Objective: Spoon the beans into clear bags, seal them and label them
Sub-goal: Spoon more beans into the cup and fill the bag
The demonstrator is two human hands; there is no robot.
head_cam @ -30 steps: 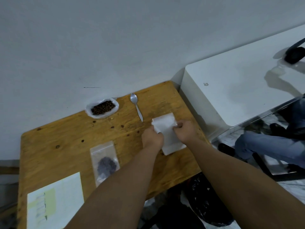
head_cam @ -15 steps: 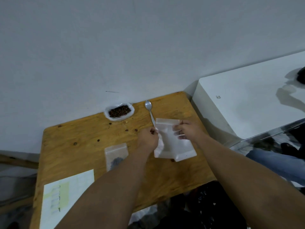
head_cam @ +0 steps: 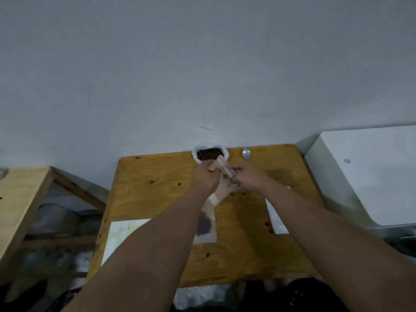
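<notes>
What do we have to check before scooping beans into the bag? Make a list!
1. Left hand and right hand both pinch the empty bag: ok.
2. Bag mouth open: cannot tell, too blurred.
3. A hand free to take the spoon: not ok.
4. Spoon lying beside the beans: ok.
5. Beans there to scoop: ok.
</notes>
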